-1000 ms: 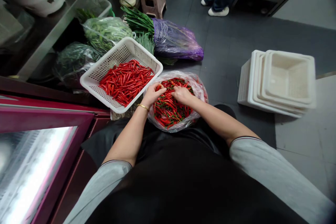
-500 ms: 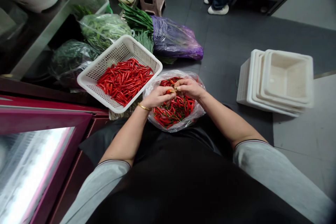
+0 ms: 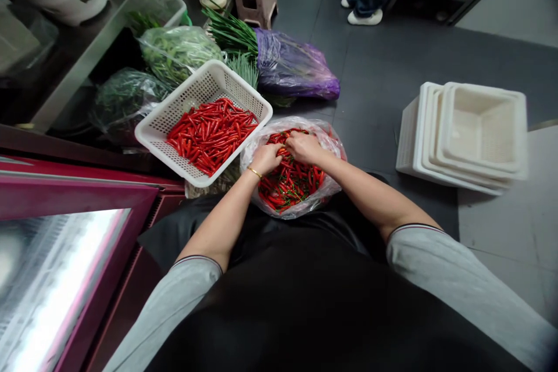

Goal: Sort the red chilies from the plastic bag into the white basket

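1. The left hand [image 3: 265, 158] and right hand [image 3: 304, 147] meet over the clear bag [image 3: 331, 148] of red chillies [image 3: 288, 183], fingers curled around a chilli between them.
2. The bag lies on the floor, touching the white basket [image 3: 198, 90] of chillies on its left.

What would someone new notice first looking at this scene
The bright red chillies heaped in the white basket left of centre stand out most. Beside it, both hands, left hand and right hand, are down in a clear bag of more chillies with green stems. A stack of empty cream baskets sits on the floor at right, and a purple bag of greens lies behind.
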Tool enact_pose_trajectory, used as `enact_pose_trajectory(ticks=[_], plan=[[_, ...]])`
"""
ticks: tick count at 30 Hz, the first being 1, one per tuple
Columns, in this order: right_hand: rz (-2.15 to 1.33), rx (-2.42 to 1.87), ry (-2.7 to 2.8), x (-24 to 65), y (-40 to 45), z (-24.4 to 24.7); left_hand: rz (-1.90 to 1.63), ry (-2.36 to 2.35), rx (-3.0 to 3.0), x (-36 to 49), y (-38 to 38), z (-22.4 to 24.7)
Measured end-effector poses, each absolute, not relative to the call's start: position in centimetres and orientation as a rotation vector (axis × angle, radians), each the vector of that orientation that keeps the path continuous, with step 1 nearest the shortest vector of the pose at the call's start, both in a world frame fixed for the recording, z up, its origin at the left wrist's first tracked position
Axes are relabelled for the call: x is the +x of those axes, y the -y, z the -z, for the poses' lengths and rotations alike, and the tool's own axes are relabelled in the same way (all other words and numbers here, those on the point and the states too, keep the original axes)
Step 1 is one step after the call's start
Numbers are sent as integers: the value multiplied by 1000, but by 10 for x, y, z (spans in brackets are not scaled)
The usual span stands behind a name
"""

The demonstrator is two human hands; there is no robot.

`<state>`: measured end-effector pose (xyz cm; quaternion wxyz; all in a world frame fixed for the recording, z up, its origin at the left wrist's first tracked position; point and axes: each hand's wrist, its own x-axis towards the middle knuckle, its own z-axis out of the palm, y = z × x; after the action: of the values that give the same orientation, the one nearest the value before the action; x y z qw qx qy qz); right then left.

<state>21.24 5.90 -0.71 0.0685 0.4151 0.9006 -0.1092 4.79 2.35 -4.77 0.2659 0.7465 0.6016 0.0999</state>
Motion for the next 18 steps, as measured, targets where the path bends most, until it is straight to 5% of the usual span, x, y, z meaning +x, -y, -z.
enact_pose_trajectory(ticks=[9,18], plan=[[277,1060,-2592,194,-43,30,-623,-1812,1691,25,-27,39],[363,1055,-2498,230,-68,-22,-64,-1603,2075,50,-30,47]])
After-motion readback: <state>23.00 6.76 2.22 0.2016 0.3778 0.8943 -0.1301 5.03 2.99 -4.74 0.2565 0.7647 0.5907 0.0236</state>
